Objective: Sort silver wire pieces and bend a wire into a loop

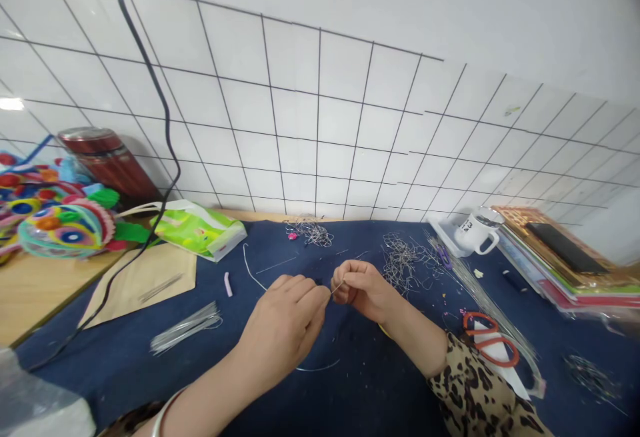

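My left hand is closed in a pinch, its fingertips on a thin wire. Just to its right, my right hand pinches the same wire between thumb and forefinger. A short stretch of the wire shows between the two hands, above the dark blue cloth. One pale curved strand rises behind my left hand, and another curved strand lies below it. Whether these strands join the held wire is hidden by my fingers.
Straight wires lie bundled at left, near a paper envelope. Tangled wire sits behind my right hand. Red-handled scissors, a white mug and stacked books stand right. A black cable hangs at left.
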The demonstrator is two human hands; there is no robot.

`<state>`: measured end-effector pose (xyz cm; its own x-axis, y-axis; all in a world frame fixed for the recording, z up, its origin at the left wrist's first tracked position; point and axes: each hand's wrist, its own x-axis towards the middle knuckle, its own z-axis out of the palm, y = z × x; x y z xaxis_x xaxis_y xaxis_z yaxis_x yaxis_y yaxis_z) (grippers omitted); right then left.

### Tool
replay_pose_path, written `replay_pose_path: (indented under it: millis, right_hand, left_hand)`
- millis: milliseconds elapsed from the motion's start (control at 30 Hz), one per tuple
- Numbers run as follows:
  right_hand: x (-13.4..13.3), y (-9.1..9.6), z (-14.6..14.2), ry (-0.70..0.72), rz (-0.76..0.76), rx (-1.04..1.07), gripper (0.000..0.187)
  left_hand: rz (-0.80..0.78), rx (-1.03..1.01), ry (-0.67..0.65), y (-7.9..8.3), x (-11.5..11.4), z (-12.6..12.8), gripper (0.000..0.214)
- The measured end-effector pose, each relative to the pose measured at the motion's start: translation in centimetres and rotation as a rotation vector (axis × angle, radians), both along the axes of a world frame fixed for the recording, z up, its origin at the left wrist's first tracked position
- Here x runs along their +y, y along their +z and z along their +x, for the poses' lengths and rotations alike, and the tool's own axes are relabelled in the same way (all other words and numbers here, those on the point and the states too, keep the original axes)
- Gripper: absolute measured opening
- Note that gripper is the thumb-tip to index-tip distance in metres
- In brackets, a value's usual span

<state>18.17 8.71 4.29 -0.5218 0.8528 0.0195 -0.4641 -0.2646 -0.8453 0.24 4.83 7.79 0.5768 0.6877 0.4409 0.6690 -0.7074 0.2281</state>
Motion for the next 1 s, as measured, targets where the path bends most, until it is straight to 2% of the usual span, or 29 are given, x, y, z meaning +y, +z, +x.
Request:
replay_pose_path:
  millis: [333, 1000]
  right_hand:
    - [0.22, -0.28, 0.17, -0.018, 0.053, -0.040, 0.013]
    - [0.30, -0.42, 0.15, -0.047, 0.050, -0.087, 0.015]
  left_hand:
    - [0.007, 0.029, 0.010, -0.07, 0.06, -0.13, 0.020]
    - [0.049, 0.055, 0.007, -0.01, 0.08, -0.12, 0.021]
